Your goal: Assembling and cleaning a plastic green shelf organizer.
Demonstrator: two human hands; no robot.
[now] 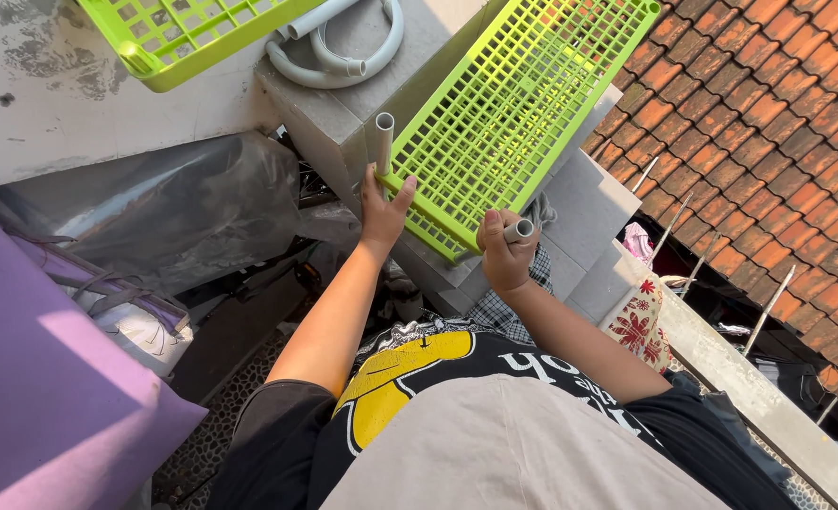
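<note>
Left hand (382, 210) gripping upright grey tube (384, 142) at green lattice shelf (518, 104) corner; right hand (507, 253) clamping second tube (518, 229), lying just right of shelf's near edge.

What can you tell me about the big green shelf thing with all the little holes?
The green grid panel looks like bright lime plastic, a long flat rectangle full of small square holes with a raised rim. It lies tilted across grey concrete blocks. The left hand touches its near corner beside a grey pipe; the right hand, holding another pipe, meets its lower edge.
</note>
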